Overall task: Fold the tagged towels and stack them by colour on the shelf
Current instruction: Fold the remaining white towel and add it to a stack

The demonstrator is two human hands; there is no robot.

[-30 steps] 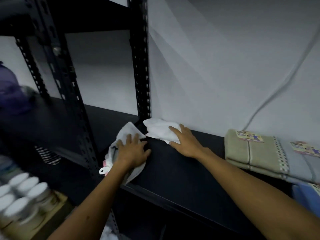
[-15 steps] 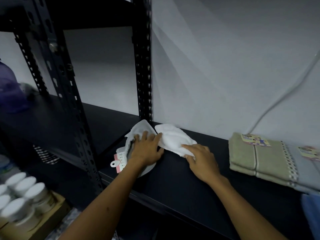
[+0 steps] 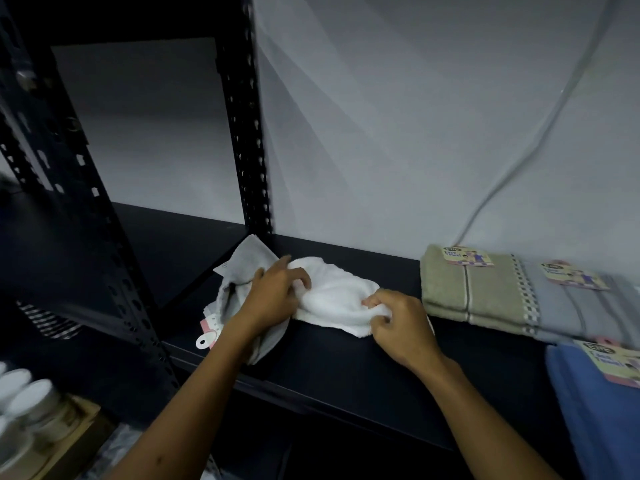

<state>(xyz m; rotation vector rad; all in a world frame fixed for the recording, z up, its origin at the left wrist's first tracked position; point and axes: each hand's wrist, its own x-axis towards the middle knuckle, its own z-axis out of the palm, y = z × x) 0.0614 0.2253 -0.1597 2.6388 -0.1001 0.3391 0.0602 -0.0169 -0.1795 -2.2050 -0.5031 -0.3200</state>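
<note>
White towel (image 3: 334, 299): being worked on the dark shelf (image 3: 346, 368), long axis running left to right between the hands.
Left hand (image 3: 273, 296): fingers curled, left end being gripped.
Right hand (image 3: 398, 327): right end being pinched; slightly nearer the front edge.
Tan towel (image 3: 467, 289): lying folded, just right.

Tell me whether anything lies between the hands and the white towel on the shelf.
Nothing visible does. The right hand pinches the white towel at its near right edge, and the left hand grips its left end, over a light grey towel beside it on the shelf.
</note>
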